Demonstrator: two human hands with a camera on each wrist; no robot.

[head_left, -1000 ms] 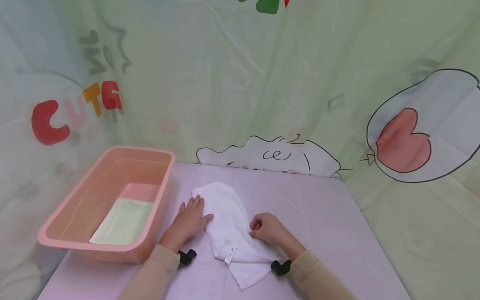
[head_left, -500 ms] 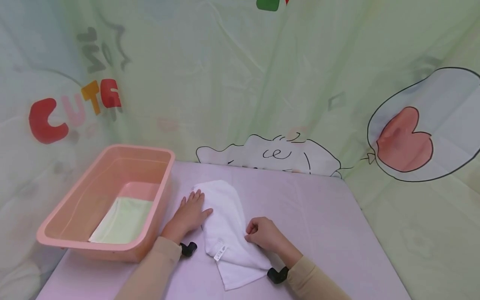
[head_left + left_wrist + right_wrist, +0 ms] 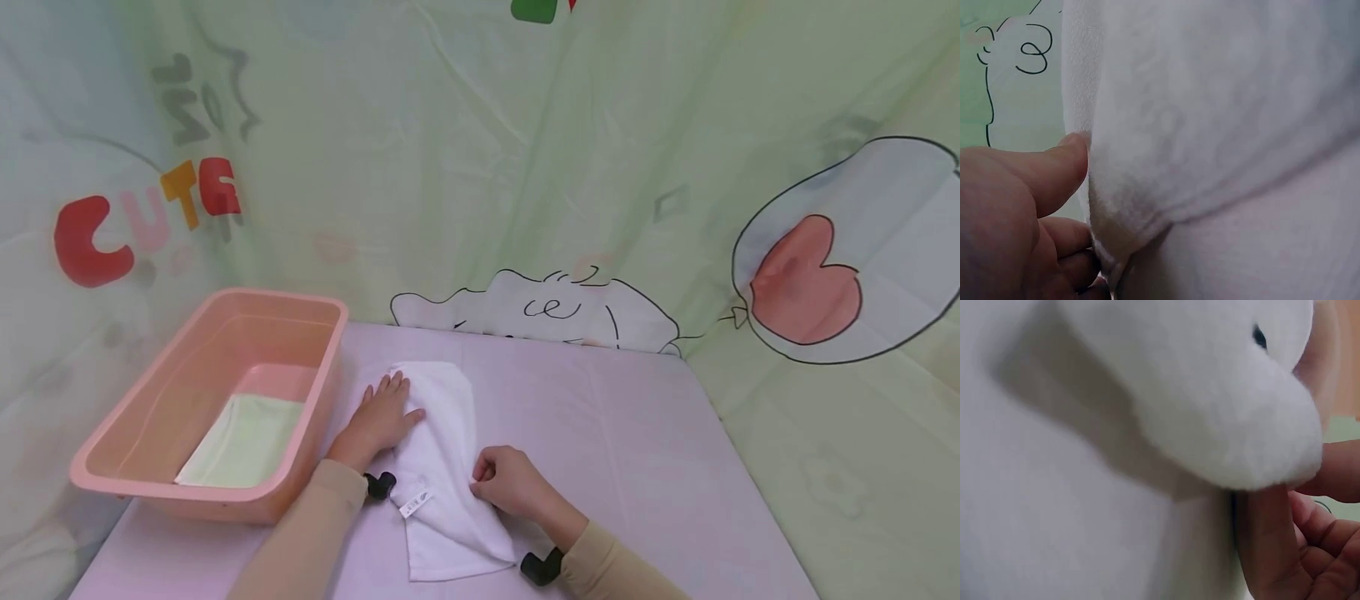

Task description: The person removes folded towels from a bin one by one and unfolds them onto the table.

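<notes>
A white towel (image 3: 442, 433) lies lengthwise on the table, folded over, with a small printed label (image 3: 416, 503) near its lower left edge. Along the upper left side, my left hand (image 3: 381, 417) rests on the cloth, fingers extended and thumb spread. My right hand (image 3: 513, 483) pinches the right edge between thumb and fingers. In the right wrist view, the towel's rolled edge (image 3: 1229, 412) sits between thumb and forefinger. The left wrist view has the towel (image 3: 1222, 94) close up beside my left thumb; the far fingertips are partly hidden there.
To the left stands a pink basin (image 3: 333, 358) with a folded pale green cloth (image 3: 247, 437) on its bottom. The table has a pale lilac cover (image 3: 615, 442). A printed curtain (image 3: 450, 167) hangs behind and at both sides.
My right hand has moved left and toward me, drawing the towel's right edge and lower end leftward, so the towel now lies narrower and straighter. My left hand stays nearly in place.
</notes>
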